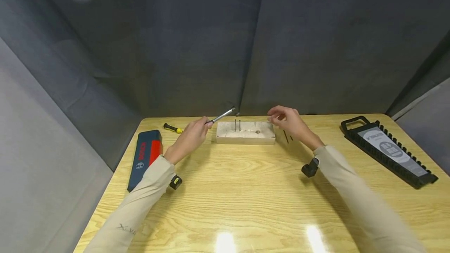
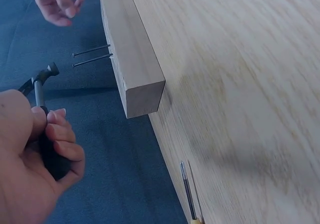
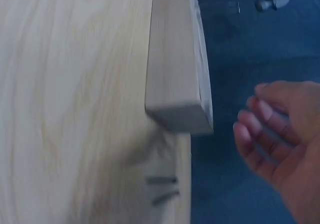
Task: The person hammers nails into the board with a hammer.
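My left hand [image 1: 190,138] grips a claw hammer [image 1: 222,115] by its dark handle, as the left wrist view shows. The hammer's head [image 2: 46,73] hangs in the air near two upright nails [image 2: 92,60]. Both nails stand with their shanks partly sunk in a pale wooden block [image 1: 246,140] at the table's far edge. Over the block's right end hovers my right hand [image 1: 288,122], its fingers loosely bent around nothing. On the table just below that hand lie two loose nails [image 3: 162,180], blurred in the right wrist view.
A small screwdriver [image 1: 172,128] with a black and yellow handle lies left of the block. Further left is a blue and red Bosch case [image 1: 145,159]. A black slotted tool rack [image 1: 390,147] lies at the right. Dark cloth [image 1: 197,50] hangs behind the table.
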A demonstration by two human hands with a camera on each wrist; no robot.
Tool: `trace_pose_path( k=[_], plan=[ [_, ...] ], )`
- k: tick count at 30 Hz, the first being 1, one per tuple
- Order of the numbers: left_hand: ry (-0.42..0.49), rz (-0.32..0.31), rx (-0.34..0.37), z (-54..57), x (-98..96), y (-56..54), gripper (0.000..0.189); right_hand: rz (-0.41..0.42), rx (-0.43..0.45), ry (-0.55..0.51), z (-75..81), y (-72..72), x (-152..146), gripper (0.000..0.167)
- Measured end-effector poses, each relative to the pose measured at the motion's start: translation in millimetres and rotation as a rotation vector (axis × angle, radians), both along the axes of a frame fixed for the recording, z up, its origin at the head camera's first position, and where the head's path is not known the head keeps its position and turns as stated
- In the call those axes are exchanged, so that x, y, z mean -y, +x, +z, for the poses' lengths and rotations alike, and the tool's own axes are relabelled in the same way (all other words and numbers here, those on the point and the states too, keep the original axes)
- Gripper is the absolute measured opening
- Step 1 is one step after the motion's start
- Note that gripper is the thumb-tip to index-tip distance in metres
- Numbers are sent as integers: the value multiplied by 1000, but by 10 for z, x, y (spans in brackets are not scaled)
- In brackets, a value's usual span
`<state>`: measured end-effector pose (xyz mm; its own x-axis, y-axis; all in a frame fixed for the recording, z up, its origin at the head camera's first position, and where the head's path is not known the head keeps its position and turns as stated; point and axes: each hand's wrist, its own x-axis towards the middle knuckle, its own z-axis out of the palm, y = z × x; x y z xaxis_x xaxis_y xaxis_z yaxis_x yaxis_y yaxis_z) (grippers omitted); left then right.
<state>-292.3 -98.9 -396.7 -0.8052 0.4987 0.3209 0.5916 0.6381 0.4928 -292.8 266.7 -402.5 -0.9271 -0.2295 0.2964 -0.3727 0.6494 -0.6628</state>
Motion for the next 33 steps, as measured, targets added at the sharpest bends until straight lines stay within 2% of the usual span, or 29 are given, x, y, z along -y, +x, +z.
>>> trace_pose_path(
  k=[4,8,13,18,21,24,29,31,33],
  plan=[
    [-1,2,21,-22,10,-8,22,-111,85,106,32,23,-173,21],
    [-12,12,37,-45,42,7,23,-189,209,181,-40,25,-353,30],
    [-8,0,42,-68,43,1,22,-206,346,163,-202,4,-557,40],
    [-21,-14,23,-81,61,-7,20,-183,432,183,-289,-26,-531,18],
    [-31,-9,11,-99,108,7,21,-157,487,239,-272,-54,-425,30],
    [-24,-23,-2,-104,125,8,22,-158,511,283,-228,-60,-382,31],
    [3,-50,-11,-88,115,-7,18,-165,478,281,-149,-42,-423,37],
    [4,-51,-10,-83,114,-10,17,-173,432,257,-101,-27,-425,40],
    [4,-47,-9,-85,116,-13,17,-186,351,227,-39,-11,-392,34]
  ],
)
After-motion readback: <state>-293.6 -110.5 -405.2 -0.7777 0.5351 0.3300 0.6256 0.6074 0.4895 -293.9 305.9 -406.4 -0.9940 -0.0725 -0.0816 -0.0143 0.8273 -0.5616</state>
